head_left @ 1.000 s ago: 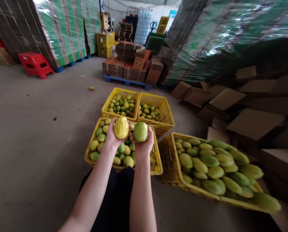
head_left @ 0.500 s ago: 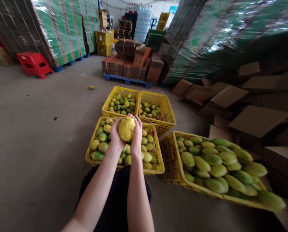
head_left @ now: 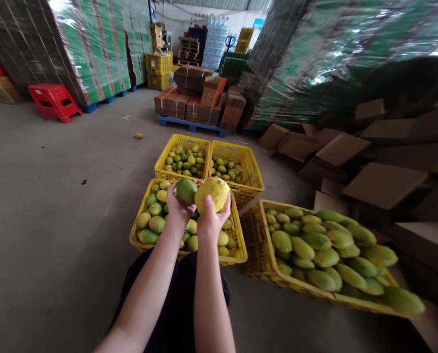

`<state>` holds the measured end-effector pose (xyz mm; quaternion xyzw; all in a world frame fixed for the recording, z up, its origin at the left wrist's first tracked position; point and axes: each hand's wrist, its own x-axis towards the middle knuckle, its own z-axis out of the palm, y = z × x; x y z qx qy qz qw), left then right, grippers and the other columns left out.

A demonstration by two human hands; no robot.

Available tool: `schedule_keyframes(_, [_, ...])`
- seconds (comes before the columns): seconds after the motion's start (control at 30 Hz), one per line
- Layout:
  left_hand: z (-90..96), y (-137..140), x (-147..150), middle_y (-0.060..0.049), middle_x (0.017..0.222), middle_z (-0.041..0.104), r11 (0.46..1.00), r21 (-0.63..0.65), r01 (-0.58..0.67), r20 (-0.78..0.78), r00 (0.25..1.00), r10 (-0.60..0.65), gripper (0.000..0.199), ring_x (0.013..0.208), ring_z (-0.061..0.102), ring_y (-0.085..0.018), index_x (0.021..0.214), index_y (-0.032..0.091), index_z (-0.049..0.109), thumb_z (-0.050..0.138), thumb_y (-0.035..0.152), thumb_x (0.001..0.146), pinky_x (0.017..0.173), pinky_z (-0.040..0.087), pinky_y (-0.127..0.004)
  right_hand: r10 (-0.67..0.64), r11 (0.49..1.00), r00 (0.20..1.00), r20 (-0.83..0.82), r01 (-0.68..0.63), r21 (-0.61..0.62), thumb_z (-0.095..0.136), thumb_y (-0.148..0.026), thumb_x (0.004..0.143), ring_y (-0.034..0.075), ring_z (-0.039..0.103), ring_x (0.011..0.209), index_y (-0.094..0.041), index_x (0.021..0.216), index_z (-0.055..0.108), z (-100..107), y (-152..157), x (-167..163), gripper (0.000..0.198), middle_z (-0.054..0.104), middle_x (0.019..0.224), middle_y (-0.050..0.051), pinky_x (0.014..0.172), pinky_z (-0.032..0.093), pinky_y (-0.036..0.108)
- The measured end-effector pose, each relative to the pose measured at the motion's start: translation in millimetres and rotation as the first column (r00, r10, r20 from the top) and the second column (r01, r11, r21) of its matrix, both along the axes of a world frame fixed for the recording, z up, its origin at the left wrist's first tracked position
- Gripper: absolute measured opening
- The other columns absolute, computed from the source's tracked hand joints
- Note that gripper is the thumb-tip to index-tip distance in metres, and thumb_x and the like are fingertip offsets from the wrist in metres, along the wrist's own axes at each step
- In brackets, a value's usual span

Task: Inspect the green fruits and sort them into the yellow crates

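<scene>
My left hand (head_left: 177, 210) is closed around a smooth green papaya (head_left: 186, 191). Beside it, my right hand (head_left: 212, 218) grips a larger, lumpy yellow papaya (head_left: 219, 192), with the thumb lying on its near side. The two fruits are held close together above the nearest yellow crate (head_left: 136, 241). Green and yellow papayas (head_left: 156, 224) fill that crate, partly hidden by my hands and forearms. Most of my left fingertips are hidden behind the fruit.
Two more yellow crates (head_left: 254, 185) of fruit stand just beyond. A full crate (head_left: 263, 267) of longer papayas is at right, beside loose cardboard boxes (head_left: 386, 185). Flattened cartons rest on a blue pallet (head_left: 192, 125). A red stool (head_left: 55, 102) stands left, near wrapped stacks (head_left: 94, 44).
A green papaya now shows in my left hand. The yellow papaya, earlier cupped between both hands, has shifted right and is in my right hand alone.
</scene>
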<state>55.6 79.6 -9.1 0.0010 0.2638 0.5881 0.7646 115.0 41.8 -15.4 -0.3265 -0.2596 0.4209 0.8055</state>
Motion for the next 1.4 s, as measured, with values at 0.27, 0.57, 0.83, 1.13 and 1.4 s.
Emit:
schedule_keyframes(0.27, [3.6,1.6,-12.0,-0.004,0.063,0.07,0.91,0.325,-0.259,-0.224,0.914,0.34,0.039,0.065,0.071,-0.016,0.062,0.017,0.07,0.051,0.037,0.089,0.063,0.053,-0.023,-0.019,0.999,0.996,-0.083,0.015,-0.042,0.063,-0.059,0.077,0.02,0.071,0.07,-0.017,0.077,0.077,-15.5,10.9,30.6,0.045,0.076,0.078,0.005,0.069,0.058,0.034])
schedule_keyframes(0.57, [-11.3,-4.3,-22.0,-0.005,0.073,0.077,0.827,0.559,-0.059,-0.376,0.871,0.316,0.023,0.092,0.075,-0.027,0.059,0.021,0.074,0.067,0.023,0.08,0.079,0.056,-0.03,-0.133,0.99,0.988,0.075,0.129,0.047,0.063,-0.042,0.079,0.023,0.072,0.068,-0.018,0.069,0.08,-8.6,2.2,17.4,0.031,0.075,0.07,0.005,0.074,0.057,0.039])
schedule_keyframes(0.83, [-0.7,-4.4,-12.1,-0.005,0.067,0.073,0.9,0.429,-0.082,-0.249,0.947,0.204,0.03,0.088,0.075,-0.025,0.062,0.022,0.071,0.056,0.032,0.087,0.074,0.058,-0.032,-0.045,0.999,0.992,-0.114,0.045,-0.01,0.064,-0.048,0.078,0.02,0.07,0.07,-0.018,0.07,0.076,-9.5,9.1,15.4,0.033,0.074,0.074,0.004,0.073,0.057,0.036])
schedule_keyframes(1.13, [4.3,3.3,-12.8,-0.008,0.082,0.072,0.99,-0.14,-0.031,0.121,0.991,0.048,0.036,0.079,0.072,-0.021,0.1,0.014,0.066,0.041,0.039,0.094,0.077,0.06,-0.034,0.143,0.974,0.901,-0.41,-0.201,-0.102,0.065,-0.044,0.079,0.021,0.071,0.085,-0.02,0.098,0.069,-16.2,15.0,34.1,0.031,0.075,0.094,0.004,0.091,0.057,0.044])
schedule_keyframes(1.4, [7.7,7.3,-7.7,-0.012,0.091,0.071,0.986,-0.164,-0.01,0.153,0.988,0.035,0.038,0.077,0.072,-0.02,0.122,0.013,0.061,0.046,0.036,0.096,0.065,0.061,-0.026,0.135,0.942,0.89,-0.436,-0.252,-0.223,0.063,-0.041,0.076,0.023,0.073,0.083,-0.014,0.102,0.065,-20.8,19.6,39.6,0.037,0.075,0.086,0.009,0.074,0.06,0.034])
